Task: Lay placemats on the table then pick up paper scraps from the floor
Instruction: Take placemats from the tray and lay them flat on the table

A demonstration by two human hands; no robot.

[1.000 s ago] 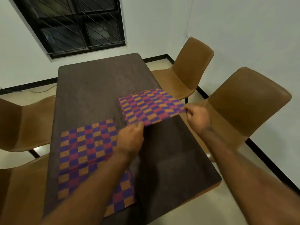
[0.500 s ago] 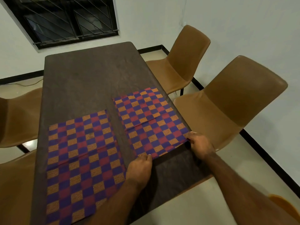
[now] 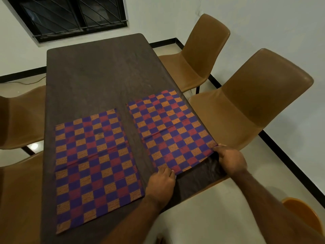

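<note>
**Right placemat (image 3: 168, 129) held at its two near corners**

My left hand (image 3: 161, 182) pinches the near left corner of the right placemat, fingers curled down over its edge. My right hand (image 3: 230, 159) grips the near right corner, right at the side edge of the dark table (image 3: 98, 76). The mat lies flat on the table's right side, in front of a brown chair (image 3: 255, 106). The left placemat (image 3: 95, 164) lies flat just beside it, a strip of bare wood between them, and neither hand touches it.

Nothing legible here — no text, label, brand, number or sign can be read on any surface.
</note>
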